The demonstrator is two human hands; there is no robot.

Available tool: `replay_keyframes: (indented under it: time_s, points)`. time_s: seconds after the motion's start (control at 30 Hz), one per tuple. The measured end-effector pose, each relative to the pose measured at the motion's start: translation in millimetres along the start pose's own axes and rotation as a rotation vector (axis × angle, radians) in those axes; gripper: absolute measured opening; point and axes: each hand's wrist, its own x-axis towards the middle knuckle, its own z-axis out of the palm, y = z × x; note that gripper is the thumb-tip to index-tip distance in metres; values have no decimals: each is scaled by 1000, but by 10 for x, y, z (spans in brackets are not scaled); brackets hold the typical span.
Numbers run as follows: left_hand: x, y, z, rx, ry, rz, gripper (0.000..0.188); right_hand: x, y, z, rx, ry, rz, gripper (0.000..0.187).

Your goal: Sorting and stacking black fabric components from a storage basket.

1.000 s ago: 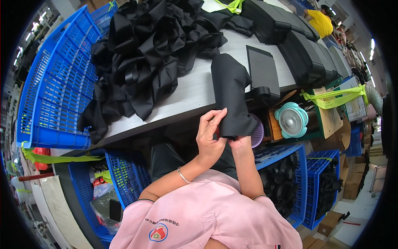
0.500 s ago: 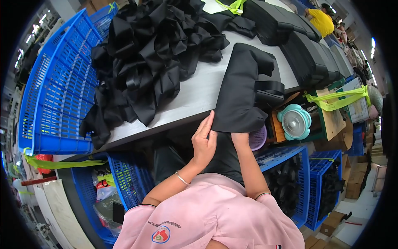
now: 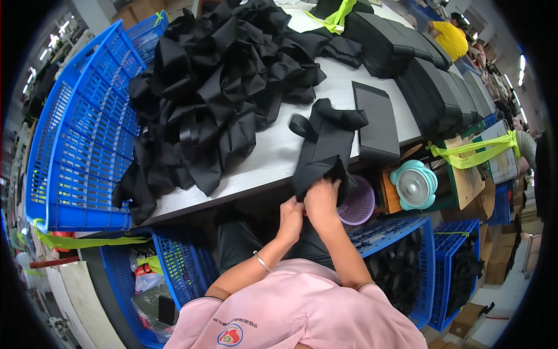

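Black fabric piece [image 3: 326, 142] lies dead ahead of us, crossing the tabletop's [image 3: 273, 139] front edge.
Long axis points away from us, leaning slightly right: far end on the tabletop, left of the flat black panel [image 3: 375, 119], near end overhanging the edge. Our right hand [image 3: 321, 200] is nearer, fingers curled, gripping the near end; left hand [image 3: 290, 218] is bunched at its near-left corner, fingertips hidden, so we can't tell if it's pinching.

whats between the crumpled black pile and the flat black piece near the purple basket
In the head view, the held black cloth and some pale tabletop.
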Motion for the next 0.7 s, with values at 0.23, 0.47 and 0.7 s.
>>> replay_keyframes:
  time_s: [0.23,0.47,0.7]
  points:
    - [135,-97,-175,278,-212,-421,26,-131,-42,2,443,183,-64,29]
    - [2,-82,-116,-35,-254,-335,30,-70,39,22,363,223,-81,26]
    - [-123,388,-361,-417,-153,-239,31,-628,36,32,307,-184,-14,29]
